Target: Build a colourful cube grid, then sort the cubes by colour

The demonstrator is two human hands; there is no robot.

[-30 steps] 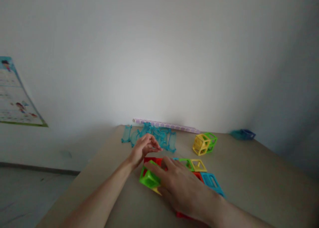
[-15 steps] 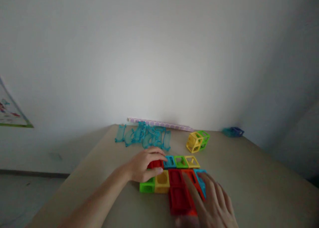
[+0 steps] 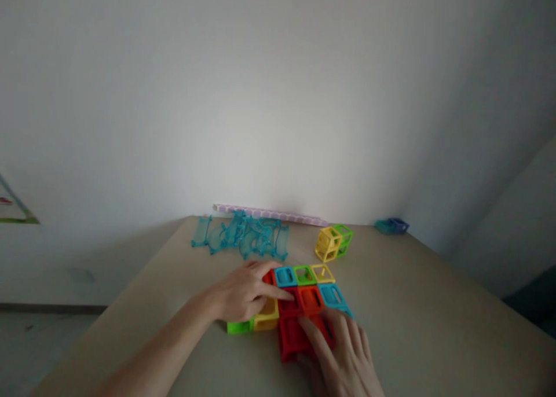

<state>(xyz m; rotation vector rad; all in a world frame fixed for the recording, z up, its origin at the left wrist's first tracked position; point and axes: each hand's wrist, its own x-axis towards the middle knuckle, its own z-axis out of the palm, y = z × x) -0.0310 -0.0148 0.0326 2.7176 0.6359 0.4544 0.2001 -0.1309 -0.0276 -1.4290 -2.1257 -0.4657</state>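
Colored hollow toy cubes lie joined in a flat cluster in the middle of the table. My left hand (image 3: 243, 291) rests over the cluster's left side with its fingers apart, one fingertip on a dark red cube (image 3: 289, 309). Beneath that hand, a yellow cube (image 3: 266, 323) and a green cube (image 3: 240, 327) are partly covered. My right hand (image 3: 341, 350) is closed on the nearest red cube (image 3: 292, 340), fingers on top and thumb low at the front. Orange (image 3: 310, 298) and blue cubes (image 3: 332, 296) adjoin it. A back row shows a blue (image 3: 284, 276), green and yellow piece.
Clear blue plastic track pieces (image 3: 243, 236) lie in a heap at the back left. Behind them is a long patterned strip (image 3: 269, 214) by the wall. A yellow and green cube pair (image 3: 329, 243) stands farther back, and a dark blue piece (image 3: 397, 226) sits at the far right.
The gap between the back row and the front cubes has closed. My left index finger now reaches onto the dark red cube. My right hand has drawn in around the nearest red cube.
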